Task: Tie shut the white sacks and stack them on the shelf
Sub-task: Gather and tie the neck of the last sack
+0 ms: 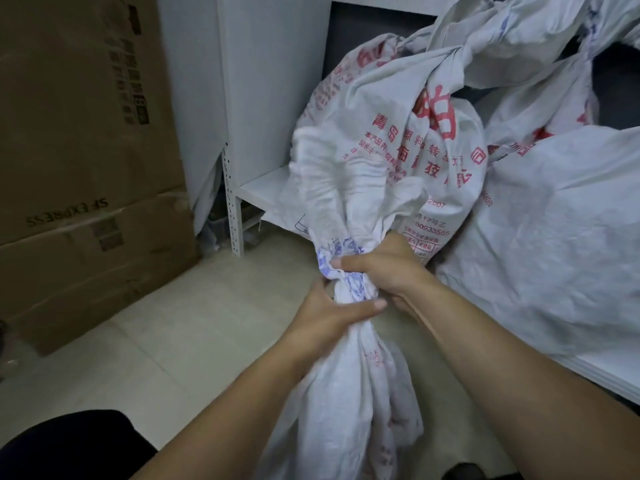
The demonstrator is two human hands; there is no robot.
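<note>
A white woven sack [388, 143] with red print leans against the low white shelf [266, 187]. Its mouth is gathered into a twisted neck [343, 268] with blue print. My right hand [384, 265] grips the neck from the right, fingers curled over it. Just below, my left hand [332, 310] grips the same neck, thumb across the front. The loose end of the sack [353, 410] hangs down between my forearms. A second white sack [554, 237] lies on the shelf to the right, and another [519, 39] sits behind it.
Large cardboard boxes [86, 150] stand stacked at the left on the pale tiled floor [166, 341]. The shelf's white upright post [235, 209] and side panel rise behind the sack. My dark-clothed knee [69, 448] shows at the bottom left.
</note>
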